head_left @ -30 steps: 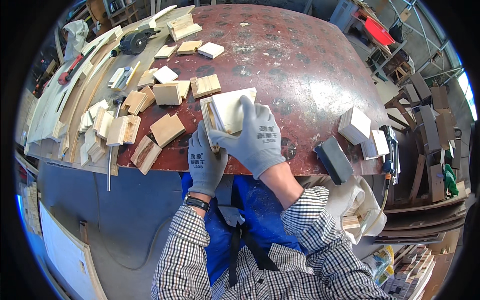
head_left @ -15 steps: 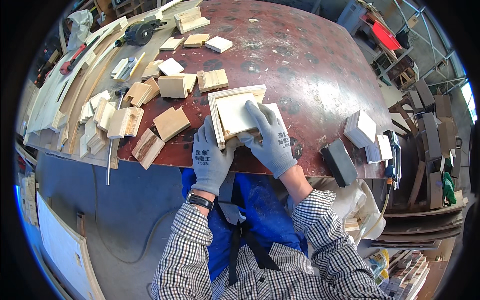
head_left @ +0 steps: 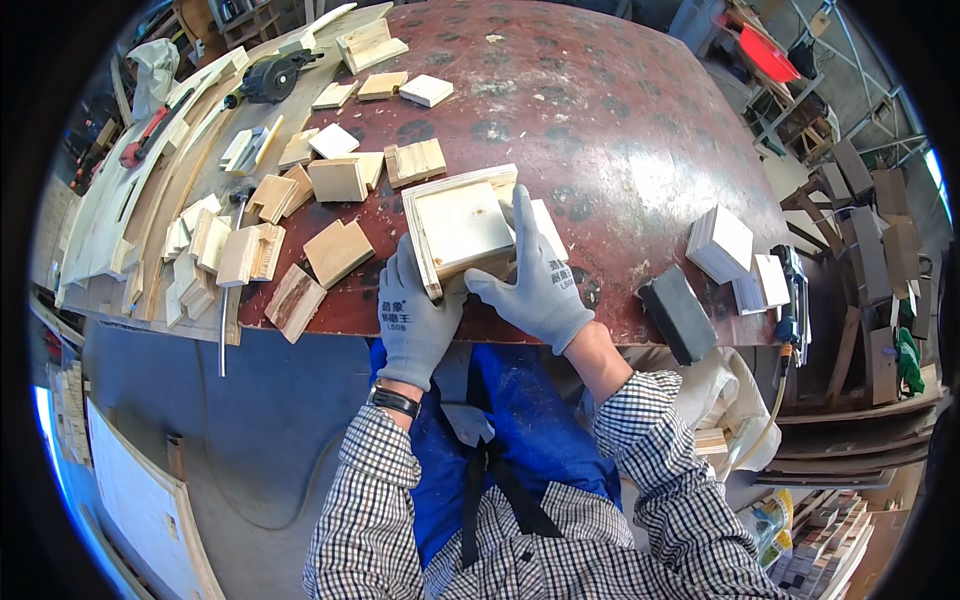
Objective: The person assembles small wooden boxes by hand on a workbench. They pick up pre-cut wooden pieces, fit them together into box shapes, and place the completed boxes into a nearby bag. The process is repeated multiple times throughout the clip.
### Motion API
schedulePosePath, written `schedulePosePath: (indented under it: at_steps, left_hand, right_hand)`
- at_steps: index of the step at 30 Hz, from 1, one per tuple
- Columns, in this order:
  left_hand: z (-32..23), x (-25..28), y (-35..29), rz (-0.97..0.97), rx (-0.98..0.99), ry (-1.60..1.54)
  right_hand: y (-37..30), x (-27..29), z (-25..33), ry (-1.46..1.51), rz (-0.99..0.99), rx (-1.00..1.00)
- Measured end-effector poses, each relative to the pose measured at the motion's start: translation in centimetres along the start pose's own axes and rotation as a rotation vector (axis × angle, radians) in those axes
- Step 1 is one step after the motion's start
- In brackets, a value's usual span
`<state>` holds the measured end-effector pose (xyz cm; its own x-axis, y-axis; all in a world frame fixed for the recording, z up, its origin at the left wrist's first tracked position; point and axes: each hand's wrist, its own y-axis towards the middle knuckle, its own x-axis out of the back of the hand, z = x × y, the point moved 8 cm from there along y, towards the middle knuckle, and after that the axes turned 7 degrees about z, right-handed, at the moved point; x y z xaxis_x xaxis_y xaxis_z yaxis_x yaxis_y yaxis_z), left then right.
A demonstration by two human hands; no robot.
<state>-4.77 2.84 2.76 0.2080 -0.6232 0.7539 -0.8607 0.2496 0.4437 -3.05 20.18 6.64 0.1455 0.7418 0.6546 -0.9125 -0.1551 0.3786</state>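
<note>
A small open wooden box [head_left: 460, 225] of pale plywood lies on the dark red-brown workbench [head_left: 610, 110] near its front edge. My left hand [head_left: 415, 320], in a grey glove, grips the box's near left corner from below. My right hand [head_left: 535, 280], also gloved, lies over the box's right side with the fingers spread along its edge. Both forearms in checked sleeves come up from the lower edge, over a blue apron.
Several cut plywood pieces [head_left: 335, 250] lie left of the box, with long strips [head_left: 130, 220] beyond. A black sanding block [head_left: 678, 312] and stacked white blocks [head_left: 720, 245] sit to the right. A power tool [head_left: 270, 75] rests at the far left.
The box has come down from a tilted, lifted position to lie lower and flatter near the bench's front edge. My right hand slid from on top of it to its right side.
</note>
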Motion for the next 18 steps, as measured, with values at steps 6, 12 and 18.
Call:
schedulePosePath:
  at_steps: [6,12,18]
  left_hand:
    - [-0.4,1.0,0.1,-0.004,0.027,-0.172]
    - [-0.5,0.9,0.2,-0.016,0.016,-0.123]
    - [-0.9,0.8,0.3,-0.03,-0.003,-0.069]
  right_hand:
    - [-0.9,0.1,-2.2,0.009,0.032,-0.076]
    - [-0.5,-0.3,-1.3,-0.186,0.052,0.025]
    - [-0.3,-0.2,-1.4,-0.2,0.095,-0.002]
